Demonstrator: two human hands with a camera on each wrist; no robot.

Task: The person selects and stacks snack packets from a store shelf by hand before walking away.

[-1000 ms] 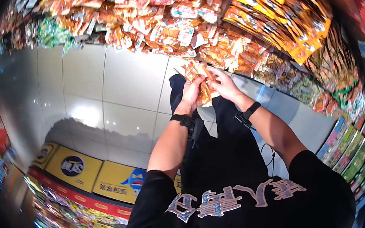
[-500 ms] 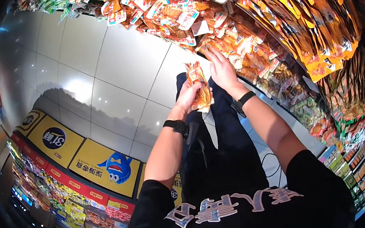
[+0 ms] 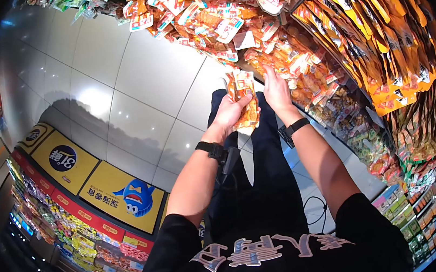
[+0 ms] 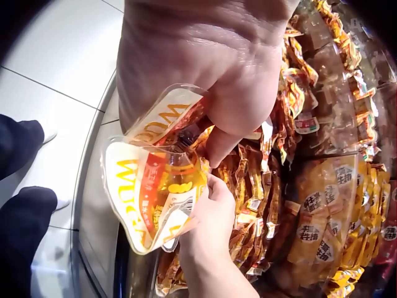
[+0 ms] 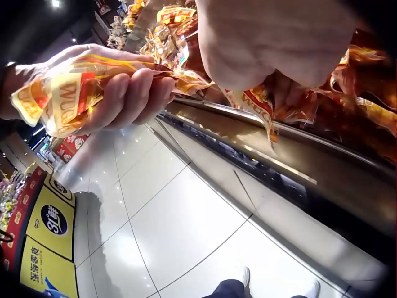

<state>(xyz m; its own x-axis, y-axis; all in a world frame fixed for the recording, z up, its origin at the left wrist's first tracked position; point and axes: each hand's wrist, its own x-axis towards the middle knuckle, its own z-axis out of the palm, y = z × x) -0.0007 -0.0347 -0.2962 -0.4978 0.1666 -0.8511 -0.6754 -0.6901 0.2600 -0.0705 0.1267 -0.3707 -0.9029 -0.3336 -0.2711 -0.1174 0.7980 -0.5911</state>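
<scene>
In the head view my left hand (image 3: 230, 111) grips clear-and-orange snack packets (image 3: 247, 100) in front of my legs, thumb across the top. From the left wrist, two white-tabbed packet ends marked with yellow lettering, the nearer packet (image 4: 149, 195) overlapping the other, stick out from the palm. My right hand (image 3: 278, 93) is just right of them, at the edge of the heap of like packets (image 3: 303, 74). Seen from the right wrist, its fingers (image 5: 288, 93) curl down onto an orange snack packet (image 5: 260, 112) above the bin's metal rim (image 5: 298, 139); the fingertips are hidden.
More packets (image 3: 199, 24) pile along the far side of the bin. Yellow-orange bags (image 3: 380, 34) stand in rows at the right. Behind me on the left runs a display with yellow panels (image 3: 122, 194). Pale floor tiles (image 3: 150, 73) lie between.
The hands were together at the packets one second ago. My right hand then parted rightward to the heap, flat at first, and its fingers now bend in. The left hand keeps its grip.
</scene>
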